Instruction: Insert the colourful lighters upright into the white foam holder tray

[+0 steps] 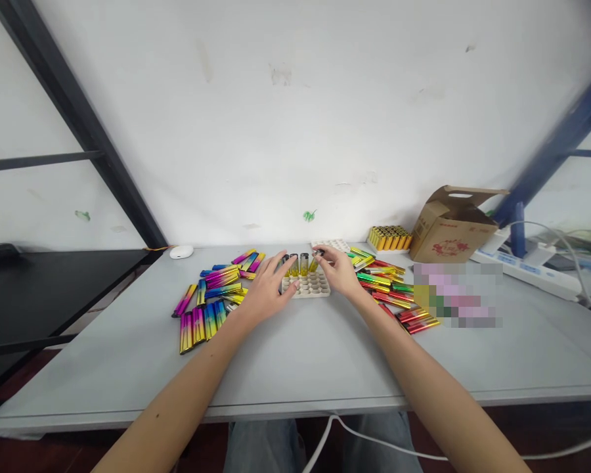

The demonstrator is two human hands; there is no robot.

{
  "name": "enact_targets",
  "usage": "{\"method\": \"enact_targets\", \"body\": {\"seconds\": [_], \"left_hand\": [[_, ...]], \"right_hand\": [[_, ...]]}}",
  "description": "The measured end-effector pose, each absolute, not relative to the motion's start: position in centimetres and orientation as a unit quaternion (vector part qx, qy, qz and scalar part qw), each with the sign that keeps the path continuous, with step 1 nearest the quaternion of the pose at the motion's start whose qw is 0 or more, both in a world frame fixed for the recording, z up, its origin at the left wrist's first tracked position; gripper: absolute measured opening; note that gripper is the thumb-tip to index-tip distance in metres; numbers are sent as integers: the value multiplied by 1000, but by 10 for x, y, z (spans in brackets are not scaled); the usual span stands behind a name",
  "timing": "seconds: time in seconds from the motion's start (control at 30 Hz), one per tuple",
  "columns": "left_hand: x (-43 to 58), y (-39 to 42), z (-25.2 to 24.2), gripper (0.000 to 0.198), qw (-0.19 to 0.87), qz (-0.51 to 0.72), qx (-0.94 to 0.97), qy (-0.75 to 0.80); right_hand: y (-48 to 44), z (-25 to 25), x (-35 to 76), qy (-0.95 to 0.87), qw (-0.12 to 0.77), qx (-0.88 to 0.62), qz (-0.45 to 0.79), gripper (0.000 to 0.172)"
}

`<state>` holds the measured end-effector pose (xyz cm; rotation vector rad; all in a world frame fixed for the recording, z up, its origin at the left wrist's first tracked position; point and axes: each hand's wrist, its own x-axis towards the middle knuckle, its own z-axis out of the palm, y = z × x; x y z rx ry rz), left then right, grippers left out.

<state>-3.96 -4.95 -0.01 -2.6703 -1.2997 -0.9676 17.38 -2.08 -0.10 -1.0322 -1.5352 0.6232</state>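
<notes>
A pale tray with rows of holes lies in the middle of the table. Several black-topped lighters stand upright along its back row. My right hand pinches a lighter by its top at the right end of that row; it leans slightly. My left hand reaches over the tray's left side, its fingers stretched and thumb apart, close to the standing lighters. To its left lie loose pink, blue and yellow shiny lighters. Red, green and gold lighters lie beside my right forearm.
Behind are another pale tray and a block of gold cylinders. An open cardboard box stands at the back right, near a white power strip with cables. A small white case sits at the back left.
</notes>
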Motion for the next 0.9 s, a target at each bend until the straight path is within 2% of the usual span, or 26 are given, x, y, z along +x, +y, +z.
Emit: {"method": "enact_targets", "body": {"seconds": [0.17, 0.23, 0.37, 0.6, 0.9], "left_hand": [[-40, -50, 0, 55, -2, -303, -853, -424], [-40, -50, 0, 55, -4, -301, -853, -427], [-39, -51, 1, 57, -5, -291, -853, -434], [-39, -51, 1, 59, -7, -282, -853, -439], [-39, -52, 2, 59, -10, -287, -853, -436]], "right_hand": [[-25, 0, 174, -701, 507, -472, 170, 34], [-26, -1, 173, -713, 493, -477, 145, 33], [-26, -2, 172, -725, 477, -477, 139, 28], [-30, 3, 170, -733, 450, -495, 122, 29], [-36, 9, 171, -750, 346, -557, 86, 38]]}}
